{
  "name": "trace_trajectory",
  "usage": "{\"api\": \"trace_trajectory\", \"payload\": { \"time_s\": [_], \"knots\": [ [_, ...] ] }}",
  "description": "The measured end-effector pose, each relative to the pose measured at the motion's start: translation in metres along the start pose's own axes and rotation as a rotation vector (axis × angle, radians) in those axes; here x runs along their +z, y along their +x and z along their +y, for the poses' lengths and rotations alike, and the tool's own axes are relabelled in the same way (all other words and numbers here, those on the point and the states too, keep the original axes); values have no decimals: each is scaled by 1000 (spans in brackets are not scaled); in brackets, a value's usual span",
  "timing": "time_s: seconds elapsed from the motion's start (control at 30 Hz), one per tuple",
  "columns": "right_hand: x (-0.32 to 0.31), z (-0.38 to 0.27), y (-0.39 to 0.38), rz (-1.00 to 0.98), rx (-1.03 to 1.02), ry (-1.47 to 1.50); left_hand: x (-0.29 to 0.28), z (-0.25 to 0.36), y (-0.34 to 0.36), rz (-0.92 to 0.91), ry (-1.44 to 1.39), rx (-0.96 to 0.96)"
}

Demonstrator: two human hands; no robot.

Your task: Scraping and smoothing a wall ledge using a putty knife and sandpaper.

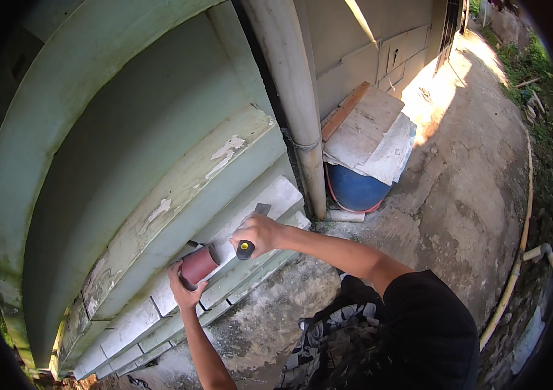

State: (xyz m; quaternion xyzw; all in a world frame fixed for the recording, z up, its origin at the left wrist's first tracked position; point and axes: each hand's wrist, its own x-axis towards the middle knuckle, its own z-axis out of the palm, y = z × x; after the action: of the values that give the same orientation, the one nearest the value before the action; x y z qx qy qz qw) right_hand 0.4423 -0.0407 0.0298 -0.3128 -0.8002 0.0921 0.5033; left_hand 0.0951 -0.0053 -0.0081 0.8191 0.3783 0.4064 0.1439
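My left hand [187, 290] is wrapped around a reddish-brown sandpaper roll [200, 265], low against the wall's stepped base. In my right hand [258, 233] is a putty knife [263, 208], its grey metal blade pointing away from me over the pale lower ledge [279, 193]. The dark handle end with a yellow centre sticks out of my fist toward me. Whether the blade touches the ledge, I cannot tell. Above both hands runs a green ledge [159, 207] with flaking paint and bare white patches.
A pale vertical pipe [289, 84] stands beyond the ledge's end. Beside it, boards [371, 123] cover a blue tub [358, 188]. A rough concrete path [458, 195] runs along the right, with a thin pipe [527, 214] at its edge.
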Motion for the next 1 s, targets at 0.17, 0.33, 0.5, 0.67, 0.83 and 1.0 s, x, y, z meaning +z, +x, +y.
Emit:
{"api": "trace_trajectory", "payload": {
  "time_s": [0.17,0.33,0.5,0.67,0.83,1.0],
  "knots": [
    [-2,42,-12,10,47,-173,-8,7,-3,41,90,-25],
    [-33,0,-32,172,61,-271,-7,14,1,10,82,14],
    [-58,-24,-85,423,331,-386,-7,40,-6,65,162,-67],
    [-59,-31,-101,519,629,-115,-8,48,-28,86,293,15],
    [-73,-29,-97,904,730,391,-13,68,-79,269,202,-30],
    [-48,-49,-101,974,513,608,9,77,-210,484,-118,-477]
  ]
}}
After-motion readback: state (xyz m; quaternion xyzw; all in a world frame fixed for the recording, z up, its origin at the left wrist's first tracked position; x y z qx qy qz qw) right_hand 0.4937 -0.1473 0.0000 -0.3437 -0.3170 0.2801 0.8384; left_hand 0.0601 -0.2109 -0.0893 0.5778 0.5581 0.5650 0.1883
